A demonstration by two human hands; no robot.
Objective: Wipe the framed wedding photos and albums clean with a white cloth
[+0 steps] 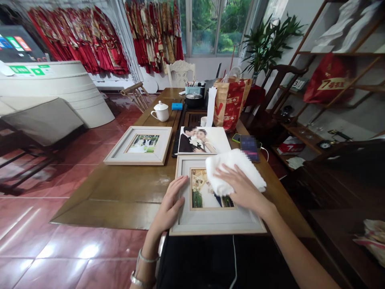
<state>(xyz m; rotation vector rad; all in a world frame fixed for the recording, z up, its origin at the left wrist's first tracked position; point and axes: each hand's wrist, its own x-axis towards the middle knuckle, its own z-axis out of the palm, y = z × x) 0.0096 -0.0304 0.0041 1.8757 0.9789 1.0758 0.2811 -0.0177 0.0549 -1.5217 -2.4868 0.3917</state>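
Note:
A picture frame [219,222] with a pale wooden rim and wide white mat lies at the near edge of the table, holding a wedding photo [198,194]. On its upper right part my right hand [237,184] holds a thick, folded white cloth [249,172], fingers spread over the top; the cloth covers part of the photo. My left hand [173,202] rests along the frame's left edge, fingers stretched out and thumb apart. Just beyond lies an unframed print of a couple [201,140]. A similar framed photo [138,144] lies to the left.
On the wooden table [120,196] stand a white lidded cup [161,111], a blue box [177,106] and a red-and-brown paper bag [230,102]. A phone [249,147] with a cable lies at the right. Shelves [331,52] rise on the right; red garments [81,44] hang behind.

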